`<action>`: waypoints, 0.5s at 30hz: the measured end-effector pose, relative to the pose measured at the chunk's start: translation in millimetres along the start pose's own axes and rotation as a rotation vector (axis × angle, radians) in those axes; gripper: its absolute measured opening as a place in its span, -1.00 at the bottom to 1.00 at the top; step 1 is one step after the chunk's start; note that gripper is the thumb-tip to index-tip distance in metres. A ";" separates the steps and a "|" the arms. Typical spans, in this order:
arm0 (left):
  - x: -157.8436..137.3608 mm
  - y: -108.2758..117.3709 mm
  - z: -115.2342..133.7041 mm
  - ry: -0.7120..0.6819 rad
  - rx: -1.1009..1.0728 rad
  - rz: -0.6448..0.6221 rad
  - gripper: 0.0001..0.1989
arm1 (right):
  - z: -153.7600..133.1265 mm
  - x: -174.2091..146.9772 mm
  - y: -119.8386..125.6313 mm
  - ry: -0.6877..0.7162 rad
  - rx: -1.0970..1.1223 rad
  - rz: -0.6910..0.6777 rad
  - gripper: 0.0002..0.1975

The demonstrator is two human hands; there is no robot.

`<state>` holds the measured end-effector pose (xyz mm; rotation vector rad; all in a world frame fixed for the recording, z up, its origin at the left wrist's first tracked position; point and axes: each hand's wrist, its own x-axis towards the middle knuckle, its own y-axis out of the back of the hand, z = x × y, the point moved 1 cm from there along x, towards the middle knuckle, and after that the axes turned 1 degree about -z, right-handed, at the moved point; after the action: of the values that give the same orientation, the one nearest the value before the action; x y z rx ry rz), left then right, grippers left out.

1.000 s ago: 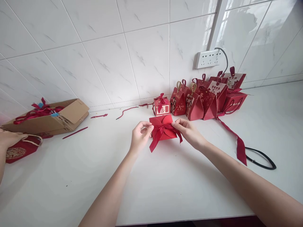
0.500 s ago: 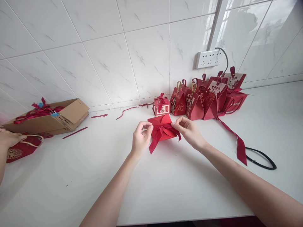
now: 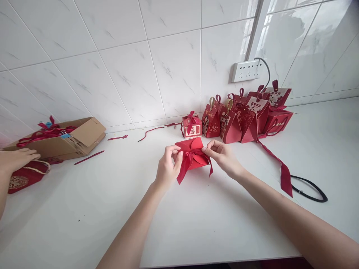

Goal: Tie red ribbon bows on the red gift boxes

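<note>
Right ribbon tail (image 3: 211,172) has swung lower while left hand (image 3: 168,167) and right hand (image 3: 225,158) pinch the bow (image 3: 190,154), probably tightening it.

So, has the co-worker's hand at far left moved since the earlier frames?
Yes. The co-worker's hand now reaches slightly farther right, judged against the cardboard box.

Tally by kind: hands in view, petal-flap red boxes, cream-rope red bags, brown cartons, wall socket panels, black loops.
Hands: 3 (left hand, right hand, co-worker's hand)
Petal-flap red box: 1
Cream-rope red bag: 1
Brown carton: 1
Wall socket panel: 1
Black loop: 1
Total: 8
</note>
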<state>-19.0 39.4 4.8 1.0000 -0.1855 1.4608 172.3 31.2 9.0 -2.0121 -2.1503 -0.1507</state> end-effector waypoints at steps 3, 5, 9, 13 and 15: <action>0.9 0.2 1.6 0.021 -0.043 -0.012 -0.88 | -0.3 0.2 0.0 0.007 0.004 0.003 -0.58; 2.1 0.2 2.4 0.067 -0.088 -0.017 -0.88 | -0.3 0.5 0.0 0.009 0.006 0.006 -0.57; 5.0 1.3 4.7 0.188 -0.177 -0.007 -0.89 | -0.3 0.8 -0.1 0.007 0.010 0.005 -0.57; 8.1 2.7 6.6 0.263 -0.262 0.012 -0.89 | 0.5 0.8 0.2 -0.008 0.026 0.003 -0.57; 9.0 2.6 6.6 0.283 -0.280 0.029 -0.89 | 1.8 1.2 0.6 -0.015 0.034 0.000 -0.57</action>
<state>-16.8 41.2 15.9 0.5608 -0.1932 1.5363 172.8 32.9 7.4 -2.0013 -2.1469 -0.0989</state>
